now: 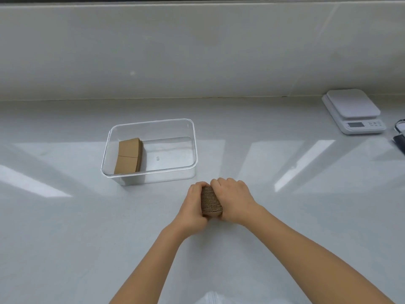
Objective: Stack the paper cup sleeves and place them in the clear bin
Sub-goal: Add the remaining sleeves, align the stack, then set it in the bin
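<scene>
A stack of brown corrugated paper cup sleeves (210, 201) stands on edge on the pale counter, pressed between both hands. My left hand (194, 207) grips its left side and my right hand (233, 200) covers its right side and top. The clear bin (151, 126) sits just beyond and to the left of my hands. Inside it, at the left end, another stack of brown sleeves (128, 155) leans on edge; the bin's right part holds nothing.
A white kitchen scale (355, 113) sits at the back right of the counter. A dark-edged object (400, 137) pokes in at the right frame edge. A pale wall runs along the back of the counter.
</scene>
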Demonstrator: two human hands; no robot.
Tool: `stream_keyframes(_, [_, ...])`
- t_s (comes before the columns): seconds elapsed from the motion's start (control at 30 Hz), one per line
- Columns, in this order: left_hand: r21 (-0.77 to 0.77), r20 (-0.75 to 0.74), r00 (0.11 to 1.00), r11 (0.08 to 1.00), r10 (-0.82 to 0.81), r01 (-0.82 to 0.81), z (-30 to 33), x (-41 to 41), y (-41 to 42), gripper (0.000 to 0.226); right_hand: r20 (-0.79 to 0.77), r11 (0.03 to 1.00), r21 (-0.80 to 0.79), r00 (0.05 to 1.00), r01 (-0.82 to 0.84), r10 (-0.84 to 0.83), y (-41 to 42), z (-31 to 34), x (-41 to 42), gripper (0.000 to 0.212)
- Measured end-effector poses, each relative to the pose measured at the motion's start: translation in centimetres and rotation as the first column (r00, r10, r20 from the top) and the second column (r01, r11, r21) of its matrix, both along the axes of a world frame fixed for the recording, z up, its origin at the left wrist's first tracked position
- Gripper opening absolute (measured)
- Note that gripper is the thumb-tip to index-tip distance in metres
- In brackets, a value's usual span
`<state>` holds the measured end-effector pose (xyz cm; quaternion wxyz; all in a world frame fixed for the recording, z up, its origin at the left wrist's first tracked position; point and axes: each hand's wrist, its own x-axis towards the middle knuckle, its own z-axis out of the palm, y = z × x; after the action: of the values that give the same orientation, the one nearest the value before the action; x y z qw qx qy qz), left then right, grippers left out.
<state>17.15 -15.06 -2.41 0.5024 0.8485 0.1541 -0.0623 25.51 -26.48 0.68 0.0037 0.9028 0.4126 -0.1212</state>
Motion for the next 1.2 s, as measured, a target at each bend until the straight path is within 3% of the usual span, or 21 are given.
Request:
stream_keyframes(0.1, [-0.064, -0.022, 1.000, 0.998, -0.021, 0.020, 1.2, -0.9, 0.8, 0.081, -0.039, 0.998, 0.051, 0.999, -0.030, 0.032, -0.6, 0.6, 0.1, 0.054])
stream_keyframes(0.17, [-0.173, 0.015, 0.999, 0.984, 0.049, -0.046, 2.2, -1.5, 1.2, 0.095, -0.175, 0.986, 0.158, 0.984, 0.053, -0.025, -1.3, 2.0, 0.2, 0.056])
stream_keyframes(0.27, [-0.288, 0.052, 0.994, 0.954, 0.099, -0.080, 4.3, -2.1, 2.2, 0.110, -0.492, 0.890, 0.342, 0.864, 0.303, -0.105, -1.9, 4.6, 0.3, 0.064])
stream_keyframes(0.4, [-0.407, 0.110, 0.988, 0.912, 0.106, -0.052, 7.0, -1.5, 1.8, 0.102, -0.664, 0.747, 0.504, 0.748, 0.433, 0.015, -1.2, 5.0, -0.3, 0.070])
stream_keyframes(0.5, [-0.471, 0.135, 0.974, 0.876, 0.183, -0.099, 7.6, -0.9, 0.6, 0.093, -0.684, 0.707, 0.550, 0.726, 0.445, 0.075, -0.8, 4.1, -0.6, 0.073])
stream_keyframes(0.67, [-0.390, 0.104, 0.974, 0.909, 0.202, -0.147, 5.7, -0.7, -1.2, 0.094, -0.765, 0.738, 0.477, 0.639, 0.477, 0.082, -1.2, 1.5, -0.6, 0.068])
stream_keyframes(0.77, [-0.367, 0.042, 0.969, 0.906, 0.244, -0.212, 3.7, -0.4, -2.0, 0.083, -0.745, 0.764, 0.439, 0.667, 0.474, 0.014, -1.4, -0.1, -1.2, 0.075])
stream_keyframes(0.87, [-0.349, 0.005, 0.955, 0.895, 0.296, -0.276, 2.9, -0.4, -2.6, 0.075, -0.743, 0.740, 0.428, 0.668, 0.520, -0.040, -1.4, -1.2, -1.6, 0.067])
stream_keyframes(0.97, [-0.355, -0.009, 0.955, 0.892, 0.296, -0.280, 2.6, -0.4, -2.9, 0.075, -0.731, 0.721, 0.422, 0.676, 0.550, -0.088, -1.3, -1.8, -1.9, 0.057])
stream_keyframes(1.1, [-0.273, -0.018, 0.951, 0.913, 0.309, -0.302, 2.3, -0.2, -3.1, 0.053, -0.711, 0.722, 0.409, 0.691, 0.558, -0.131, -1.1, -2.3, -2.1, 0.058])
stream_keyframes(1.2, [-0.240, -0.024, 0.959, 0.930, 0.282, -0.280, 1.8, -0.1, -2.9, 0.049, -0.707, 0.719, 0.410, 0.694, 0.562, -0.139, -1.2, -2.6, -2.0, 0.056])
